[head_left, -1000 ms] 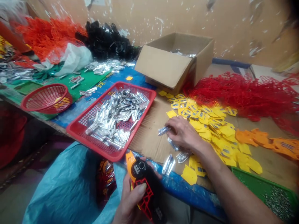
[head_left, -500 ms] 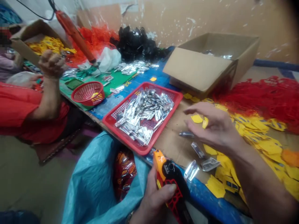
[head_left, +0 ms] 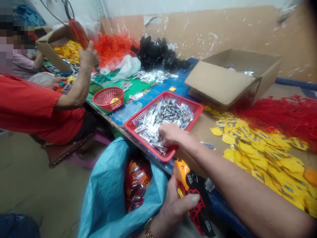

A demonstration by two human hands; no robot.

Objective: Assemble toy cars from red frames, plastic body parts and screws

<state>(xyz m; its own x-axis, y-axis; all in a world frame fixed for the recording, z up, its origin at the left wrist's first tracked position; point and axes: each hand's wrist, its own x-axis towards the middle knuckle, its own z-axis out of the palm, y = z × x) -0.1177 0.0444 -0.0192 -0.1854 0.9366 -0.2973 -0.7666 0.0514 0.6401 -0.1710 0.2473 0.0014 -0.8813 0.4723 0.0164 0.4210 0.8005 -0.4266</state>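
Observation:
In the lower middle of the head view, my left hand [head_left: 175, 203] is wrapped round a toy car [head_left: 195, 195] with an orange end, a black body and a red web pattern. My right hand [head_left: 170, 134] reaches into a red plastic basket [head_left: 170, 155], fingers curled down among small shiny silver pieces [head_left: 170, 112]. Its fingertips are partly hidden, so what they pinch does not show. Flat yellow pieces [head_left: 267, 158] lie heaped right of my right forearm.
A blue sack [head_left: 104, 198] with red-orange wrapped items stands below the table edge. An open cardboard box [head_left: 223, 82] sits behind the basket, beside red strands [head_left: 284, 112]. At left, a co-worker in a red shirt [head_left: 32, 105] grips an orange power screwdriver [head_left: 78, 33] near a round red basket [head_left: 109, 99].
My right hand has moved left from above the cardboard into the basket; the yellow pieces it held no longer show in it. My left hand still holds the toy car. The view has shifted left.

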